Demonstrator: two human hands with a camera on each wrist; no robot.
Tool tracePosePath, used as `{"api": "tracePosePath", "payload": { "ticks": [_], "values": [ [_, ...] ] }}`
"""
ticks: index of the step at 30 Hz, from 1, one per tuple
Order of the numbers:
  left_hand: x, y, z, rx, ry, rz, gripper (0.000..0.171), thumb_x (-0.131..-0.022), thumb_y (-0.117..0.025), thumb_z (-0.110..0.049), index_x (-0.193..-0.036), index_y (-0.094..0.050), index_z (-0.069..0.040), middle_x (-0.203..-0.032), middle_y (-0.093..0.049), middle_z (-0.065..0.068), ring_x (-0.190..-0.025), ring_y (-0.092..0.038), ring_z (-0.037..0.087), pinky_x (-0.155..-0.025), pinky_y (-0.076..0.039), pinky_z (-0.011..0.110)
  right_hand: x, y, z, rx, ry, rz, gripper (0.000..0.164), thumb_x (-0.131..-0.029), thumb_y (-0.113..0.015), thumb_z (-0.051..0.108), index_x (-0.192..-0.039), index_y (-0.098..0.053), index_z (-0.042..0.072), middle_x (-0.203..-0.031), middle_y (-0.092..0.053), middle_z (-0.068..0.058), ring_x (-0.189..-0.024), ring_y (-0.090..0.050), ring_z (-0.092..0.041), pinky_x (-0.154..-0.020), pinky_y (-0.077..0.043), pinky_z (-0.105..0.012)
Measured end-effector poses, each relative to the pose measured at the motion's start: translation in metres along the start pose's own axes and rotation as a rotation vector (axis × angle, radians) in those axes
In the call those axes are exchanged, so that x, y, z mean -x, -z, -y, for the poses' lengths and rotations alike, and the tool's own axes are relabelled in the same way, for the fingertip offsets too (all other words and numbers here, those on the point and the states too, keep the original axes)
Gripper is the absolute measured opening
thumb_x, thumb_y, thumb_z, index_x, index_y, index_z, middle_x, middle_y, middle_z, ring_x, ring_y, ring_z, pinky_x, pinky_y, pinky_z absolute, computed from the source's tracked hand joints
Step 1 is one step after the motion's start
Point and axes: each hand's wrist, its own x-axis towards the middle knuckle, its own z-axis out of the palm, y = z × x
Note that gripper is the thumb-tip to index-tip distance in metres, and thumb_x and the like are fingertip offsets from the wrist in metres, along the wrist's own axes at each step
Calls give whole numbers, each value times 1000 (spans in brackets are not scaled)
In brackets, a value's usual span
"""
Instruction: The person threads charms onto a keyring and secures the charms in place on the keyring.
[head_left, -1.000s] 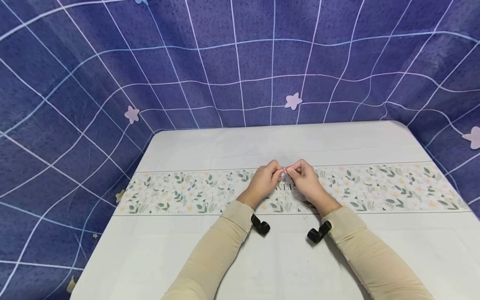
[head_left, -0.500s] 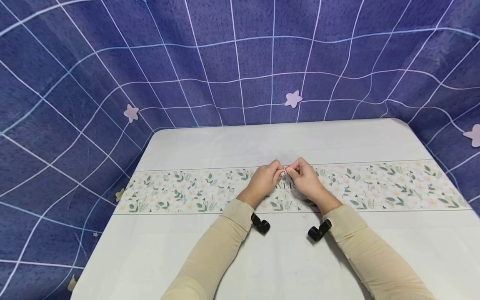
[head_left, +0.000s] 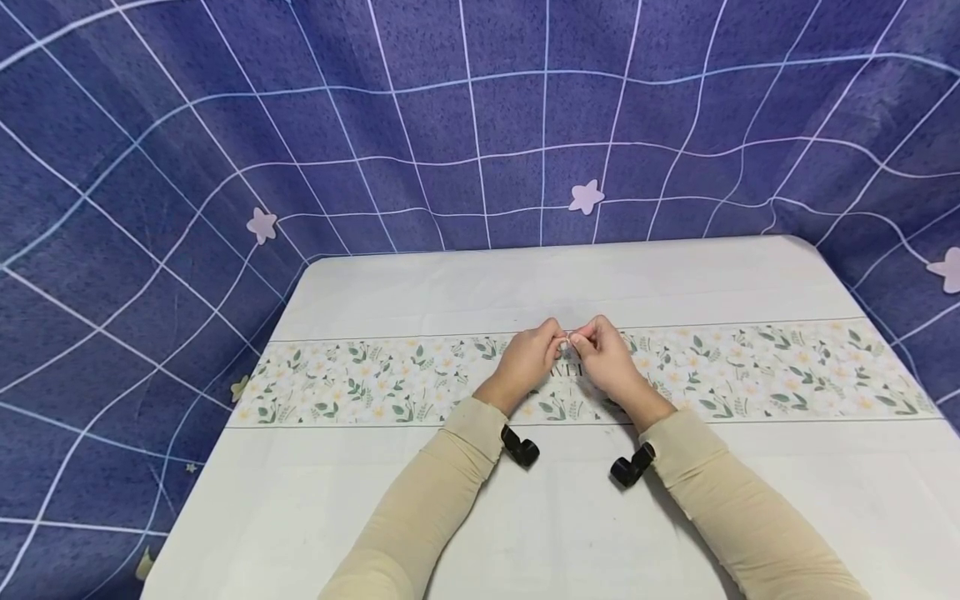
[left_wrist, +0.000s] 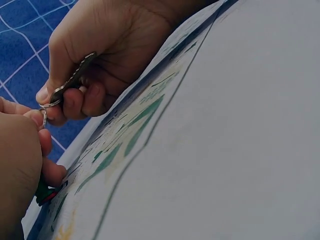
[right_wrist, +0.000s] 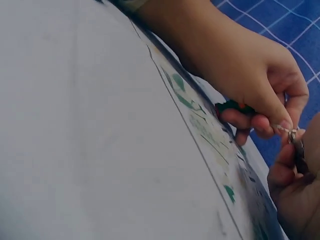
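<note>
Above the table's floral band, my left hand (head_left: 527, 360) and right hand (head_left: 606, 358) meet fingertip to fingertip. My left finger and thumb pinch a small silver split ring (left_wrist: 44, 116) with a short bit of chain (right_wrist: 281, 128). A green and red charm (left_wrist: 45, 194) hangs under the curled fingers of that hand, mostly hidden. My right hand holds a dark metal key (left_wrist: 75, 80), its toothed blade lying along the curled fingers and its head at the pinch. A thin wire loop (left_wrist: 50, 105) at the key's head overlaps the split ring.
A white tablecloth (head_left: 360, 500) with a printed flower strip (head_left: 390, 379) covers the table. Behind and to the left hangs a blue curtain (head_left: 420, 125) with a grid and stars. A black camera mount (head_left: 520, 447) sits on the left wrist, another (head_left: 632, 465) on the right.
My right hand and wrist have turned and shifted slightly to the left. The left hand stays nearly still, and both keep their pinch.
</note>
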Motion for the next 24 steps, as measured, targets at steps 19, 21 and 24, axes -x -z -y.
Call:
{"api": "tracePosePath", "payload": {
  "ticks": [19,21,24],
  "values": [
    [-2,-4,4,38,21,-17,10,-106,-53,-12,-95,-52,-11,-78,-66,1,-65,-61,16,-62,-49,30,1,-6,2,69,45,-52,9,-103,-56,6,-102,-51,-2,-90,-63,-16,-65,-51,-14,-52,-42,-20],
    [-2,-4,3,68,41,-12,11,-106,-54,-13,-95,-52,-11,-79,-67,1,-67,-63,16,-63,-50,30,1,-7,2,82,70,-61,9,-103,-57,6,-101,-52,-1,-96,-64,-17,-69,-52,-16,-56,-42,-19],
    [-1,-4,2,105,65,-16,12,-105,-54,-15,-94,-52,-11,-80,-68,1,-70,-64,15,-65,-50,29,2,-8,2,95,95,-65,9,-102,-57,6,-102,-51,-2,-102,-65,-19,-73,-54,-17,-60,-43,-20]
  ]
}}
